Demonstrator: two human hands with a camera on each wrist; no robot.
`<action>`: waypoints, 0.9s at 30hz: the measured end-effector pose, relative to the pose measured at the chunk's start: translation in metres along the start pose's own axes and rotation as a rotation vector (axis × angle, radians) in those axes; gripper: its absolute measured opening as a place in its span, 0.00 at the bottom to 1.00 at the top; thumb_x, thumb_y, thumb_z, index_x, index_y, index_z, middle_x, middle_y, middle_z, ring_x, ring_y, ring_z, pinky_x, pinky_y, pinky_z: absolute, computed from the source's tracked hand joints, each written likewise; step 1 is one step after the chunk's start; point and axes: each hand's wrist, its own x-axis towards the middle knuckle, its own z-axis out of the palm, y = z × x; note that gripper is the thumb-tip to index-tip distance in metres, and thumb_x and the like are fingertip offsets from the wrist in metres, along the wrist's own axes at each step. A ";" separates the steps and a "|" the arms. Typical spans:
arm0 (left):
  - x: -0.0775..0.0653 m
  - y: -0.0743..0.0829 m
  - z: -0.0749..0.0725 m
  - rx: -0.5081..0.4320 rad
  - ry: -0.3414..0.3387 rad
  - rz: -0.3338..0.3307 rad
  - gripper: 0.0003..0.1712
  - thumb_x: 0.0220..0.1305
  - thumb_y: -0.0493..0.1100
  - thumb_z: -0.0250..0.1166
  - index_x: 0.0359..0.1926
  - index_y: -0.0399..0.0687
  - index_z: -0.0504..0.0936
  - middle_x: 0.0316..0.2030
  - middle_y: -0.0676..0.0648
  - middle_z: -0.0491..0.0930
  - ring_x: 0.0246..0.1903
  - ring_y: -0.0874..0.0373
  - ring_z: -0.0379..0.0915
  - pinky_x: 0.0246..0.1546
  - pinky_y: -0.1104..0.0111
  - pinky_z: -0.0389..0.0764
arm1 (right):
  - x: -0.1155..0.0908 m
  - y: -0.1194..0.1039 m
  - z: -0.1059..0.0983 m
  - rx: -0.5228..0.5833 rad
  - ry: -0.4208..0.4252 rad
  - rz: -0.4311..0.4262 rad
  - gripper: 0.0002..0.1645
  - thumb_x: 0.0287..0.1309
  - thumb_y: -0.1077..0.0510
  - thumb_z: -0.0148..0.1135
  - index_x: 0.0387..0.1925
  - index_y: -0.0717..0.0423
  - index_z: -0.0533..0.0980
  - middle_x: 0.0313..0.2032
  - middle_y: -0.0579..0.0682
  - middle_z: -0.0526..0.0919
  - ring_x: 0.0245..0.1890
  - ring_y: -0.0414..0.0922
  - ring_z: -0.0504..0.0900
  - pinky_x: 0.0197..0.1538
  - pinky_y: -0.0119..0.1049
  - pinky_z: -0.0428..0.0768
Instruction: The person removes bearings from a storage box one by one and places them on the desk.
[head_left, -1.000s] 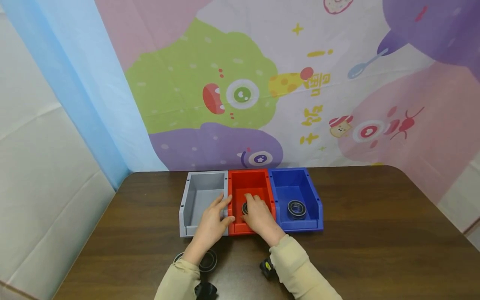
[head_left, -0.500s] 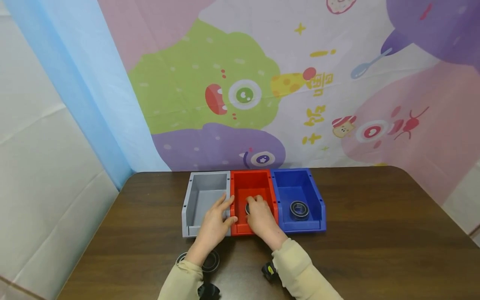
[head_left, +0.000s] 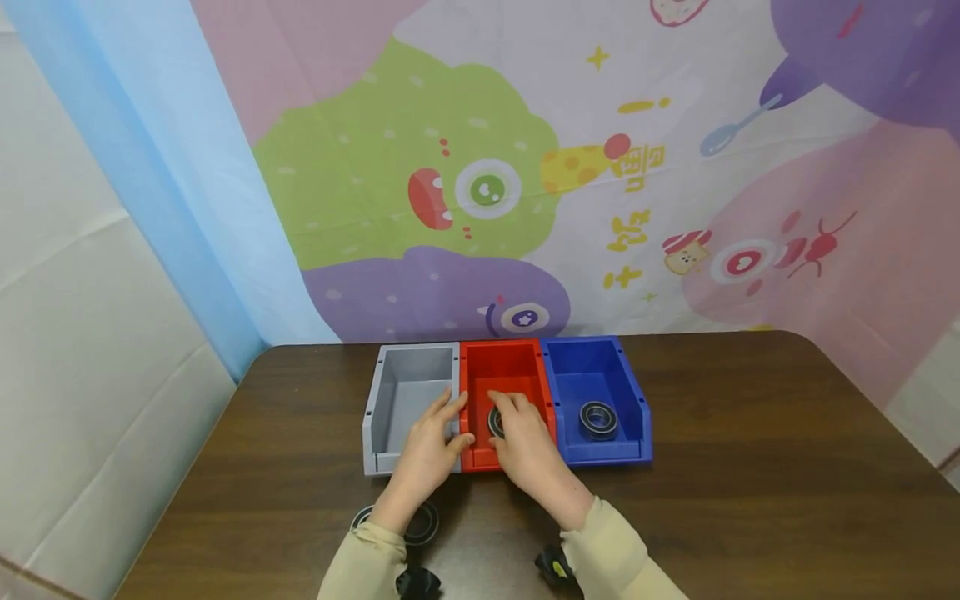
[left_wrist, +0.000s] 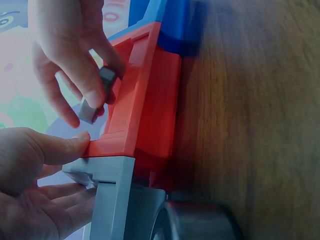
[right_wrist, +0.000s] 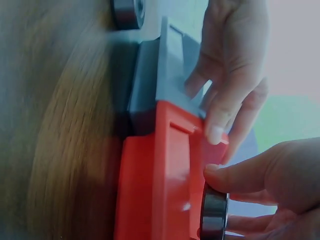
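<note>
Left hand (head_left: 426,446) grips rim (head_left: 460,367) between gray bin (head_left: 416,367) and red bin (head_left: 502,367); right hand (head_left: 528,442), palm down, pinches bearing (head_left: 495,422) in latter.

Brown wood-grain table (head_left: 750,433); cartoon-print cloth (head_left: 360,192) hanging behind.

The joined walls of the grey bin (head_left: 408,404) and red bin (head_left: 506,367) are being straddled by the left hand (head_left: 426,446). The red bin's front is being obstructed by the right hand (head_left: 527,440) and a bearing (right_wrist: 214,212), while room is being left over its back. In the blue bin (head_left: 585,387), the front is being occupied by a second bearing (head_left: 598,432). Passage is being offered along the bench's (head_left: 757,450) right side; the rear is being closed by a printed curtain (head_left: 390,200).
</note>
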 end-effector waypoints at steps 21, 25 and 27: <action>0.001 -0.002 -0.001 0.008 0.002 0.025 0.32 0.51 0.37 0.67 0.59 0.42 0.71 0.62 0.36 0.63 0.58 0.40 0.64 0.54 0.50 0.69 | -0.029 -0.004 -0.009 -0.063 -0.036 -0.082 0.28 0.36 0.57 0.74 0.44 0.56 0.76 0.41 0.53 0.74 0.41 0.50 0.74 0.43 0.44 0.77; 0.001 -0.004 -0.001 0.017 0.001 0.021 0.32 0.51 0.38 0.68 0.59 0.43 0.71 0.62 0.37 0.64 0.58 0.41 0.64 0.54 0.50 0.69 | -0.034 -0.004 -0.008 -0.070 -0.073 -0.085 0.27 0.37 0.54 0.73 0.43 0.54 0.76 0.40 0.51 0.74 0.40 0.49 0.74 0.41 0.43 0.78; 0.001 -0.003 -0.001 0.012 -0.002 0.013 0.32 0.51 0.38 0.68 0.59 0.44 0.71 0.62 0.37 0.64 0.58 0.41 0.64 0.54 0.50 0.69 | -0.037 -0.004 -0.006 -0.082 -0.093 -0.094 0.27 0.37 0.53 0.73 0.43 0.53 0.76 0.39 0.50 0.74 0.38 0.48 0.74 0.39 0.42 0.78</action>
